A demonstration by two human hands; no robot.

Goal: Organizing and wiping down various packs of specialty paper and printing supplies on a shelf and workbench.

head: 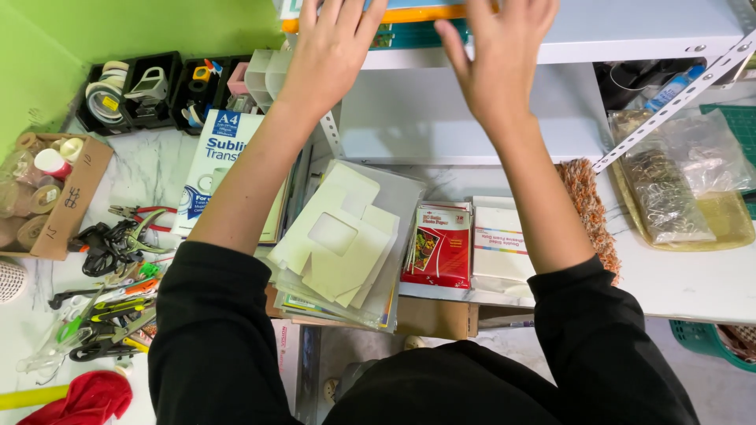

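Observation:
Both my arms reach up to a white metal shelf point(630, 31). My left hand point(331, 51) lies flat, fingers spread, against a stack of flat packs with orange and teal edges point(413, 20) on that shelf. My right hand point(496, 59) presses the same stack from the right, fingers apart. Whether either hand grips the stack I cannot tell. Below my arms lie cream die-cut card blanks point(339, 236) on a pile of clear sleeves, a red paper pack point(439, 244) and a white paper pack point(500, 248).
A white and blue paper package point(216, 157) leans at left. Black bins with tape rolls point(130, 90) stand at the back left. Pliers and scissors point(110, 244) lie on the marble top, beside a cardboard box point(67, 201). A tray of bagged metal parts point(677, 189) sits right.

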